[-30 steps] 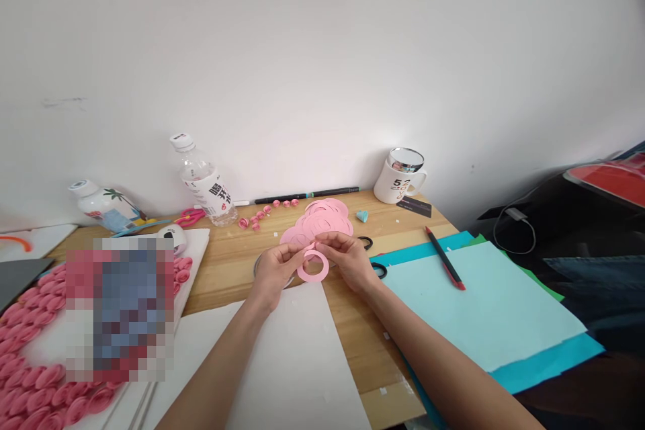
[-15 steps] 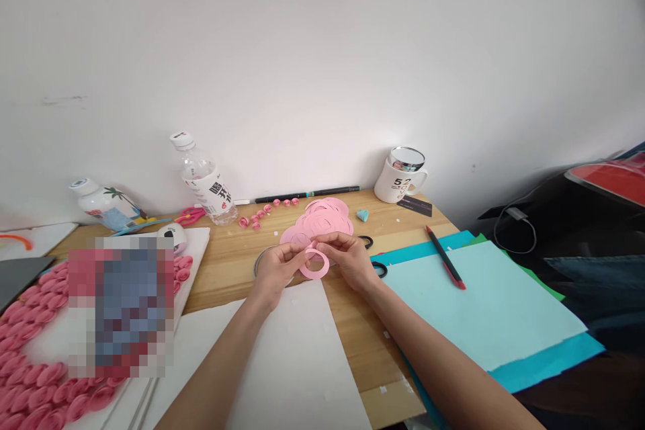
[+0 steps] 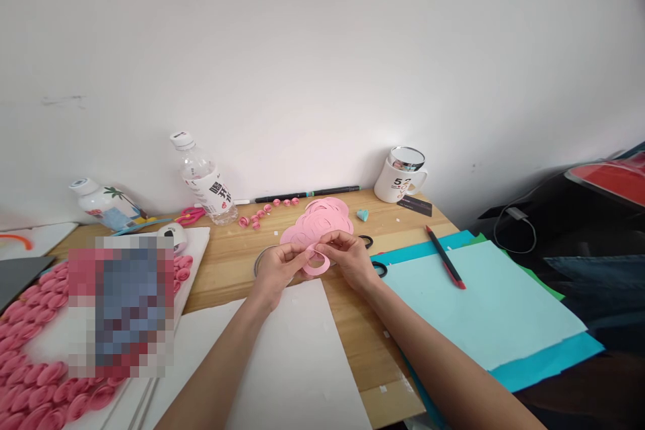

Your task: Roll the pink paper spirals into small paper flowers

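Both my hands meet over the middle of the wooden desk (image 3: pixel 236 262). My left hand (image 3: pixel 276 269) and my right hand (image 3: pixel 347 256) pinch the top of a pink paper spiral ring (image 3: pixel 317 265), whose loop hangs between them. Just behind it lies a pile of pink spiral-cut paper circles (image 3: pixel 320 220). Black scissors (image 3: pixel 375 256) lie partly hidden under my right hand. A row of small rolled pink paper roses (image 3: pixel 266 210) sits near the wall.
A white board (image 3: pixel 292 363) lies in front of me, light blue paper (image 3: pixel 484 302) with a red pen (image 3: pixel 446 259) to the right. A water bottle (image 3: pixel 204 181), a white mug (image 3: pixel 402 177), a black marker (image 3: pixel 307 195) and a board of pink roses (image 3: pixel 30 376) surround them.
The hanging loop of the pink ring has become smaller and drawn up toward my fingertips as my fingers roll it. My hands stay in the same spot.
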{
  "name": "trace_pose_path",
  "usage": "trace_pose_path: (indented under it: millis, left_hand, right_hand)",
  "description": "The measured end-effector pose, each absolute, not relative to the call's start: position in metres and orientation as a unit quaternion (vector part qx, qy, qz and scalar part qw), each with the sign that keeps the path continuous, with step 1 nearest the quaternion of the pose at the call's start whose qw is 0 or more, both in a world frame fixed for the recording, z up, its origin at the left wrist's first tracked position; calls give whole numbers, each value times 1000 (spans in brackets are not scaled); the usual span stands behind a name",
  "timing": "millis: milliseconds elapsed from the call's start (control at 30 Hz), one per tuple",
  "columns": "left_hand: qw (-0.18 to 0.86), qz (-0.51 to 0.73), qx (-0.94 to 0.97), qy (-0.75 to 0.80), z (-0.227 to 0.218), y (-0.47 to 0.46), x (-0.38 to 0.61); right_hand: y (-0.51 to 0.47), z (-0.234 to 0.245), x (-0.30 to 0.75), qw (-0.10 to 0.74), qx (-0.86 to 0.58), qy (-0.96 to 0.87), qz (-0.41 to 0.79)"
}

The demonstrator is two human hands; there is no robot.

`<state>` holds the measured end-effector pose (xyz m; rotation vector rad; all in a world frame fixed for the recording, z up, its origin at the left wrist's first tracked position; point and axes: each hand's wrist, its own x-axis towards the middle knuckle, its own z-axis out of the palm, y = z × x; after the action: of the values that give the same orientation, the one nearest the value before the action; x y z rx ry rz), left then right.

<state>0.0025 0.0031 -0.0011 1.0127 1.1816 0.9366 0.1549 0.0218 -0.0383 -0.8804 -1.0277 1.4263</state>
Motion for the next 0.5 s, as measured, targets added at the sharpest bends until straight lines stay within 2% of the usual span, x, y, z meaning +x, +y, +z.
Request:
trace_pose_path:
  millis: [500]
  left_hand:
    - [620, 417, 425, 511, -2, 3, 2]
  right_hand:
    - [22, -39, 156, 538, -362, -459, 606]
